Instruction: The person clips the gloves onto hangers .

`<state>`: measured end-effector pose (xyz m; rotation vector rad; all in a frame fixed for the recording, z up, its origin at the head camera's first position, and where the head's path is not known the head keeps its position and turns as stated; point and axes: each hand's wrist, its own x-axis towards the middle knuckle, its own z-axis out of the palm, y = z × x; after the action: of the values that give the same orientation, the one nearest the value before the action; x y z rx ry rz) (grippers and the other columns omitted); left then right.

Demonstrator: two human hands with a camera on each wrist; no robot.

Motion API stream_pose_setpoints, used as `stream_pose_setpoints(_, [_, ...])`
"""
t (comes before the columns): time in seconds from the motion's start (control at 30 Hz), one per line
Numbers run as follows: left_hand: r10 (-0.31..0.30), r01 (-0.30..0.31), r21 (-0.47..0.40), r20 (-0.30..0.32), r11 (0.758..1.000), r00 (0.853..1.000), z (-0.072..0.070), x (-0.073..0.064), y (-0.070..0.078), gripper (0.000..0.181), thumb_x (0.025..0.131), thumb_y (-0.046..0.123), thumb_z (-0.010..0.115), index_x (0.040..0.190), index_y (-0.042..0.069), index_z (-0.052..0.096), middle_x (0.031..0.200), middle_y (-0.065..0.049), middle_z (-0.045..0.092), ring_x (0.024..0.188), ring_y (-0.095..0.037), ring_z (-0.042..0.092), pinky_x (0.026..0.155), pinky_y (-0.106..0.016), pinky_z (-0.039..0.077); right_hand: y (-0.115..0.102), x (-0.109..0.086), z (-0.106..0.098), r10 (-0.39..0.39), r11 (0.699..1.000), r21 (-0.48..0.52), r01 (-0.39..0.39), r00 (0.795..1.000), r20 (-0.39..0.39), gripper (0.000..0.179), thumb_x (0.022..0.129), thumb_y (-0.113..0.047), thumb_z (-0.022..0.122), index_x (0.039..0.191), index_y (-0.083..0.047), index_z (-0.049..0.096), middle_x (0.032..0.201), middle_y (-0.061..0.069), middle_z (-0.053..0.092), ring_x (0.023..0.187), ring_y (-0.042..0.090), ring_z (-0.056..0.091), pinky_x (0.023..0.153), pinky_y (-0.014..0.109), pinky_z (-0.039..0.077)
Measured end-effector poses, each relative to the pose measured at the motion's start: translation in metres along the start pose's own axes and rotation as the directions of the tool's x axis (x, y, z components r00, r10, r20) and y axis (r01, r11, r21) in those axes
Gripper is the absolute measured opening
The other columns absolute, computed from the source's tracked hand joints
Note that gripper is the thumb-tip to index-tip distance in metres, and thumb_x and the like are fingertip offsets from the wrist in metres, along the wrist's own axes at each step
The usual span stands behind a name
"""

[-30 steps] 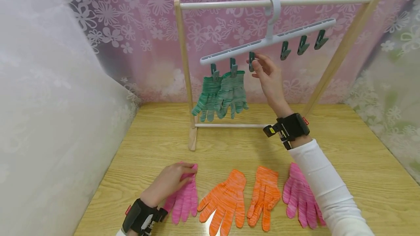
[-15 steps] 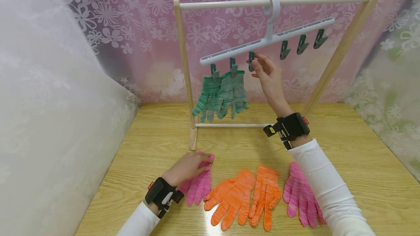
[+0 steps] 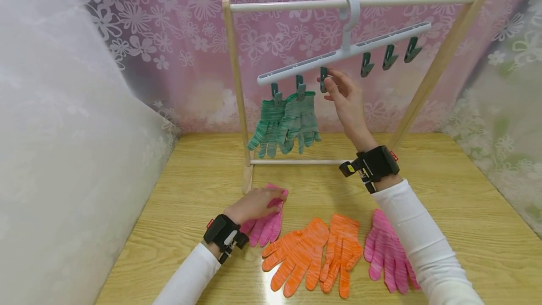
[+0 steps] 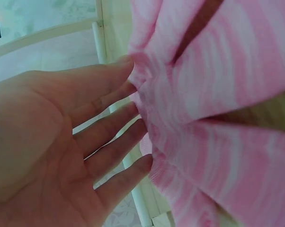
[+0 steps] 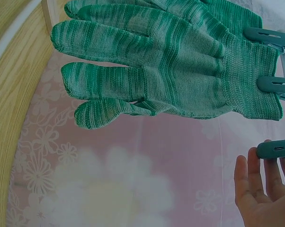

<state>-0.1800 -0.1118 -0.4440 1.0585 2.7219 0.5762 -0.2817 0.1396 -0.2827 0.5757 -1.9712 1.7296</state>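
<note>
My left hand point(image 3: 256, 205) pinches a pink glove point(image 3: 267, 227) near its cuff, low in front of the rack's left foot. In the left wrist view, the thumb and fingertips meet the bunched pink knit point(image 4: 156, 94), and the glove's fingers spread away to the right. Up at the hanger, my right hand point(image 3: 347, 100) holds the third dark green clip point(image 3: 323, 80) from the left between thumb and fingers. That clip point(image 5: 275, 149) has no glove in it. Just left of it, two green gloves point(image 3: 299, 119) hang from the first two clips point(image 5: 275, 85), cuffs up.
A grey hanger point(image 3: 313, 64) tilts down to the left on a wooden rack's white rail point(image 3: 288, 7). Several bare clips point(image 3: 389, 58) hang at its right. Two orange gloves point(image 3: 296, 258) and another pink glove point(image 3: 387, 258), partly behind the right sleeve, lie on the wooden table point(image 3: 190, 178).
My left hand has carried the pink glove right and away from me toward the rack. The left orange glove has shifted slightly right. My right hand stays at the clip.
</note>
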Motion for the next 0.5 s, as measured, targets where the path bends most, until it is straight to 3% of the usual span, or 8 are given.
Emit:
stream_pose_setpoints(0.03, [-0.001,0.001,-0.02,0.001,1.0,1.0,-0.001,0.003,-0.001,0.039,0.099,0.018,0.068,0.135,0.002,0.063,0.126,-0.013,0.07,0.106,-0.025,0.07,0.09,-0.039,0.057,0.0,0.0,-0.001,-0.001,1.0,0.0,0.001,1.0,-0.001,0.039,0.106,-0.019,0.056,0.141,-0.003,0.058,0.122,0.005,0.069,0.105,0.01,0.062,0.091,0.026,0.054])
stream_pose_setpoints(0.13, [-0.019,0.017,-0.089,-0.019,0.996,1.0,-0.007,0.011,-0.004,0.03,0.101,0.016,0.066,0.128,0.003,0.069,0.123,-0.012,0.071,0.11,-0.026,0.069,0.092,-0.039,0.056,-0.001,0.002,-0.001,-0.004,1.0,-0.001,0.004,1.0,0.003,0.039,0.106,-0.02,0.057,0.14,-0.002,0.058,0.123,0.01,0.069,0.105,0.01,0.062,0.09,0.026,0.054])
stream_pose_setpoints(0.23, [-0.066,0.053,-0.121,-0.101,0.991,0.993,-0.014,0.019,-0.007,0.024,0.102,0.013,0.063,0.121,0.002,0.072,0.116,-0.012,0.073,0.105,-0.025,0.071,0.089,-0.037,0.058,-0.002,0.003,-0.001,-0.002,1.0,-0.001,0.002,1.0,0.009,0.038,0.106,-0.02,0.057,0.14,-0.002,0.059,0.124,0.013,0.068,0.104,0.01,0.063,0.09,0.026,0.054])
stream_pose_setpoints(0.3, [-0.122,0.101,-0.119,-0.182,0.988,0.976,-0.018,0.022,-0.008,0.021,0.101,0.013,0.064,0.118,0.002,0.072,0.113,-0.012,0.074,0.099,-0.025,0.072,0.085,-0.037,0.059,-0.003,0.003,-0.001,0.006,1.0,-0.006,-0.005,1.0,0.012,0.037,0.106,-0.02,0.056,0.139,-0.003,0.059,0.126,0.016,0.067,0.104,0.01,0.063,0.091,0.027,0.054])
stream_pose_setpoints(0.4, [-0.199,0.179,-0.094,-0.295,0.979,0.934,-0.019,0.024,-0.01,0.019,0.097,0.012,0.069,0.112,0.0,0.072,0.106,-0.014,0.074,0.092,-0.026,0.072,0.081,-0.04,0.059,-0.004,0.003,-0.001,0.015,1.0,-0.009,-0.015,1.0,0.013,0.036,0.106,-0.018,0.056,0.138,-0.002,0.06,0.125,0.017,0.068,0.103,0.009,0.064,0.093,0.03,0.054])
stream_pose_setpoints(0.5, [-0.236,0.237,-0.038,-0.344,0.971,0.909,-0.015,0.023,-0.013,0.018,0.094,0.013,0.074,0.106,0.0,0.072,0.095,-0.012,0.074,0.085,-0.025,0.071,0.076,-0.041,0.058,-0.006,0.004,0.0,0.027,1.0,-0.01,-0.027,1.0,0.012,0.036,0.105,-0.017,0.058,0.137,-0.001,0.06,0.122,0.013,0.069,0.102,0.008,0.065,0.095,0.03,0.054])
